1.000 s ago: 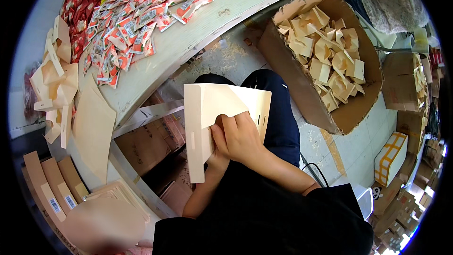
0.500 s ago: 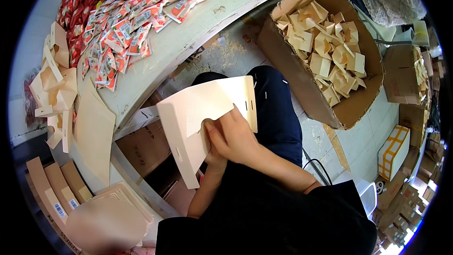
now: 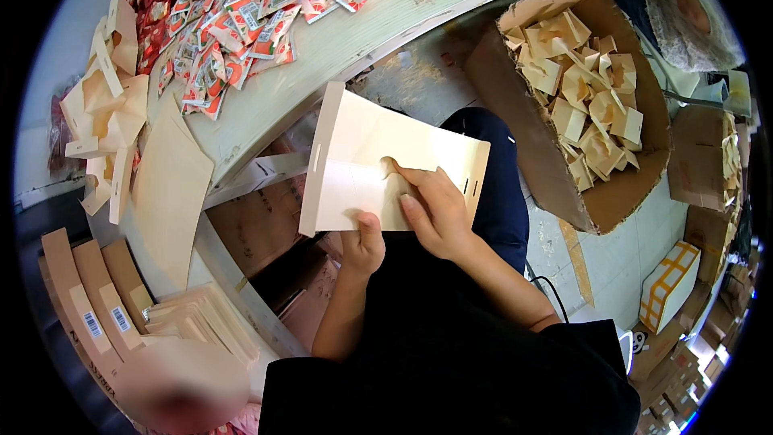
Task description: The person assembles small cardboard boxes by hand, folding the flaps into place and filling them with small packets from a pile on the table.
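A cream paperboard piece (image 3: 362, 129) with folded-up side flaps and small slots lies tilted over my lap. My left hand (image 3: 364, 248) is closed on its near edge, thumb on top and fingers hidden beneath. On its upper face rests my right hand (image 3: 439, 209), index finger at a small curved cut-out near the middle and thumb just below; its other fingers are partly hidden.
A large carton (image 3: 535, 145) of folded cream paperboard pieces (image 3: 592, 97) stands at right. Red and white sachets (image 3: 266, 12) heap on the table (image 3: 386, 28). Flat sheets (image 3: 165, 185), folded pieces (image 3: 109, 113) and stacked boards (image 3: 205, 318) are at left.
The paperboard piece has turned and now lies flatter, facing me. My hands have moved apart: the left holds the near edge, the right index finger is at the cut-out.
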Demonstrator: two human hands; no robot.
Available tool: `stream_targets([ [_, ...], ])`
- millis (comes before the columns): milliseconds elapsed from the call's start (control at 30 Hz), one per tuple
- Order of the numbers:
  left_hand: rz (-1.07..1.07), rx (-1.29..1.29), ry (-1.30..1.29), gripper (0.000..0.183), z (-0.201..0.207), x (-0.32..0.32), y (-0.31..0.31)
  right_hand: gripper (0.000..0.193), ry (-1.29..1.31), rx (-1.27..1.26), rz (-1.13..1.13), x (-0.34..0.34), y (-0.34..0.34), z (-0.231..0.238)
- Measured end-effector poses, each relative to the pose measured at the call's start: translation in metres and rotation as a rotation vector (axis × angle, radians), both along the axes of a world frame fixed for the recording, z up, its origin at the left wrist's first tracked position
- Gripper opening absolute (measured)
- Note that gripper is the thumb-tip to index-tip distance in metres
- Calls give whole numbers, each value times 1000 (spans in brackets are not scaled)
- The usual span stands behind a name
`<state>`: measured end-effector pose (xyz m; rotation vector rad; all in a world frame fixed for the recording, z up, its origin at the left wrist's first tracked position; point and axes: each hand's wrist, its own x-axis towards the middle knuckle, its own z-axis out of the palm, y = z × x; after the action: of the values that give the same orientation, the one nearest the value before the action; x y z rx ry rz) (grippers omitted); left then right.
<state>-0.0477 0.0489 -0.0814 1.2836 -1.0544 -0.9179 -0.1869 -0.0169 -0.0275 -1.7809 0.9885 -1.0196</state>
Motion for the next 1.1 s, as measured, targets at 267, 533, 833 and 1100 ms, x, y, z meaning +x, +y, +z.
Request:
stream_targets([
  [267, 4, -11, 204, 66, 7, 9, -11, 13, -205, 433, 92, -6, 5, 0],
  [533, 18, -45, -56, 37, 40, 0, -25, 15, -153, 287, 7, -3, 4, -3],
  [833, -248, 87, 1111, 78, 10, 26, -23, 25, 106, 4, 253, -8, 10, 25],
  [1100, -1074, 402, 2365, 68, -36, 17, -52, 28, 241, -112, 351, -2, 22, 22],
])
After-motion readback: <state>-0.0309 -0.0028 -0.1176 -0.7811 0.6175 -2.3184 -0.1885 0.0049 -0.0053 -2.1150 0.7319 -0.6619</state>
